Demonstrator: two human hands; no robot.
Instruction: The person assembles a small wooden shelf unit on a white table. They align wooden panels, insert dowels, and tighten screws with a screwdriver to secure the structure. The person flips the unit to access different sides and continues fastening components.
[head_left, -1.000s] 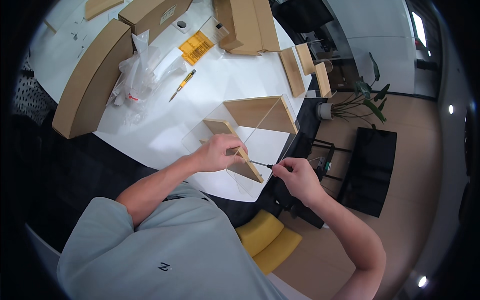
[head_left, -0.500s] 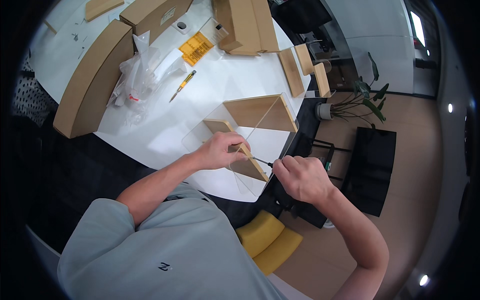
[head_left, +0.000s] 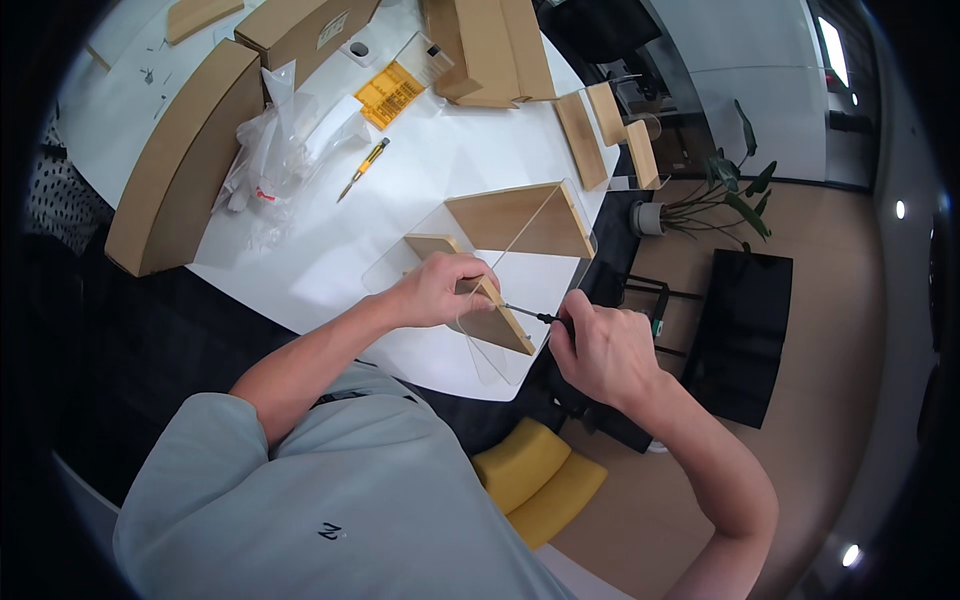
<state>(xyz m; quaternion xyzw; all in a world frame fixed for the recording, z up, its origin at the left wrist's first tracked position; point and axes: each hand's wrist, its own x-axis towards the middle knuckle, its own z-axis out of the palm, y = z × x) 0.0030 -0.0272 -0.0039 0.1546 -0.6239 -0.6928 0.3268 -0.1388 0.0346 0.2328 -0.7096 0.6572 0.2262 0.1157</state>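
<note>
My left hand (head_left: 440,290) is closed around the upper end of a small wooden board (head_left: 500,328), thumb and fingers on either side. This board belongs to a stand of clear acrylic panels and wood, with a larger wooden panel (head_left: 525,220) behind it and a shorter wooden piece (head_left: 432,243) at its left. In my right hand (head_left: 607,350) is a screwdriver (head_left: 530,313) with a thin metal shaft and dark handle, mostly hidden in my fist. Its tip points left and meets the board's edge beside my left fingertips; a screw there is too small to make out.
On the white table (head_left: 400,205) lie a yellow-handled screwdriver (head_left: 364,168), an orange printed sheet (head_left: 389,96) and clear plastic bags (head_left: 280,150). Cardboard boxes (head_left: 185,165) stand left and behind. Another wood-and-acrylic stand (head_left: 582,140) sits at the far right edge. A yellow chair (head_left: 535,480) is below.
My right hand has turned a little at the wrist and shifted slightly right with the screwdriver, showing more of its shaft. My left hand keeps its hold on the board.
</note>
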